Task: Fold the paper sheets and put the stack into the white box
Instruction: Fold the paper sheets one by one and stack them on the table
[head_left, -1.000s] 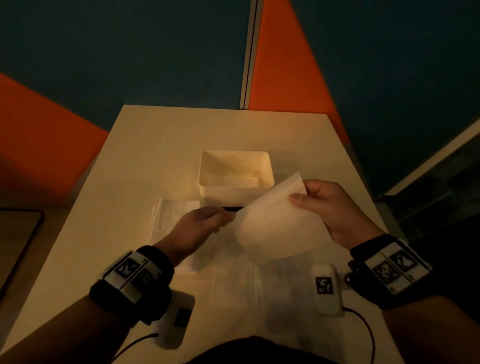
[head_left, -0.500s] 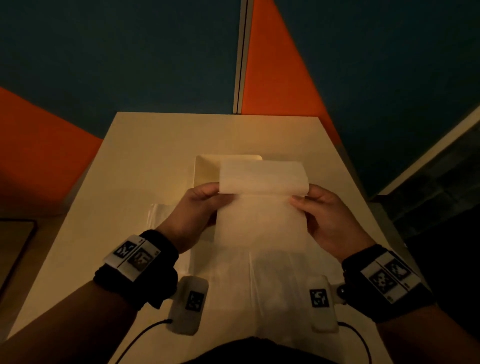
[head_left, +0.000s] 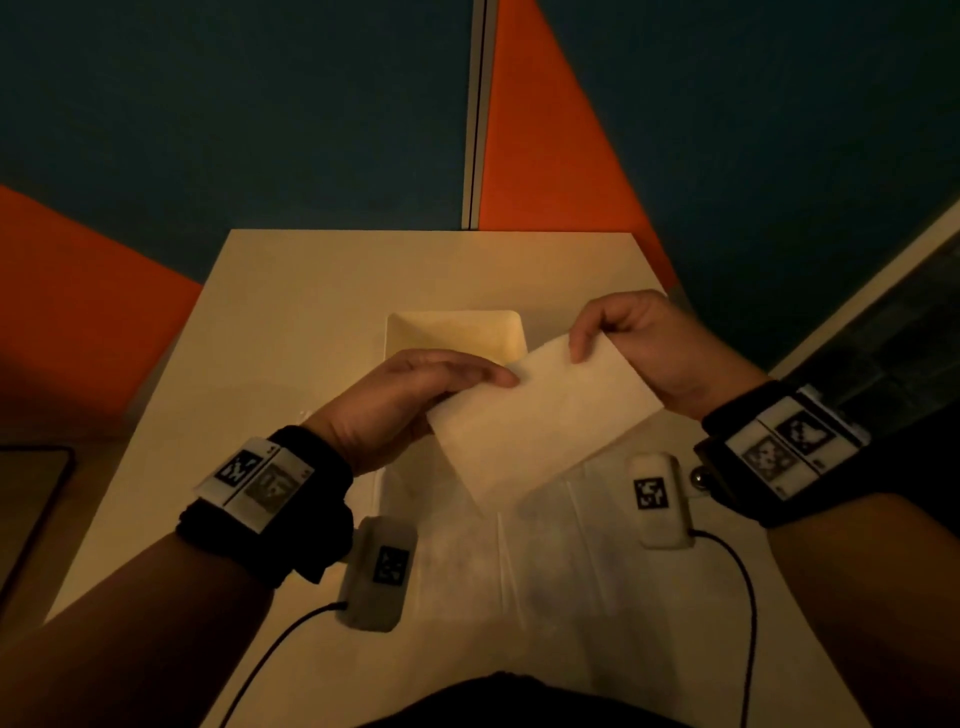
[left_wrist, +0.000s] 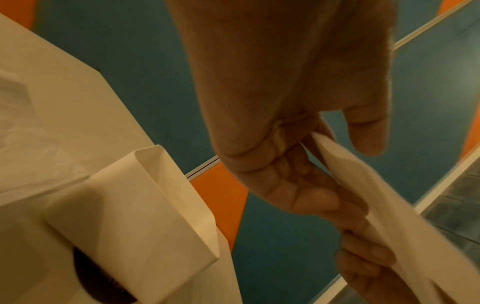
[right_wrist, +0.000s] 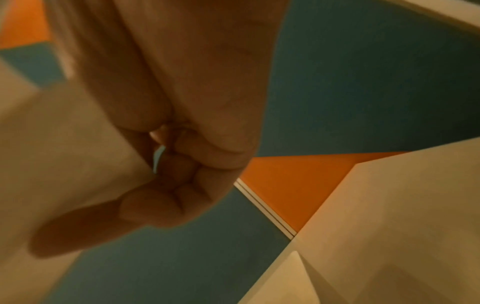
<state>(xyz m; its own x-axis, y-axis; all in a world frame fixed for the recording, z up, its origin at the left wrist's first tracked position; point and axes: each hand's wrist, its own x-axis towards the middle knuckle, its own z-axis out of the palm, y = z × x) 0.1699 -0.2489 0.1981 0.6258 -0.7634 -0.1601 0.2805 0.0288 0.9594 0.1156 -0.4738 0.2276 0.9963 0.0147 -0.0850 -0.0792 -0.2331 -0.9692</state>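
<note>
I hold a folded white paper sheet (head_left: 540, 421) tilted in the air over the table. My left hand (head_left: 467, 379) grips its upper left edge, fingers laid along the top and thumb on the other side, as the left wrist view shows on the sheet (left_wrist: 389, 205). My right hand (head_left: 587, 343) pinches the far right corner; in the right wrist view its thumb lies on the paper (right_wrist: 52, 144). The white box (head_left: 452, 332) stands open behind the sheet and is partly hidden by it; it also shows as the box (left_wrist: 155, 205). More unfolded sheets (head_left: 519, 561) lie flat beneath my hands.
The beige table (head_left: 311, 291) ends at a blue and orange wall (head_left: 545, 156). Two white wrist cameras (head_left: 379, 571) with cables hang below my wrists near the table's front. A dark flat object (head_left: 31, 499) sits off the table's left side.
The sheet has gone from upright, with its top rolled over, to a smaller folded rectangle turned on a slant. My right hand moved up and right; my left hand slid onto the sheet's upper edge.
</note>
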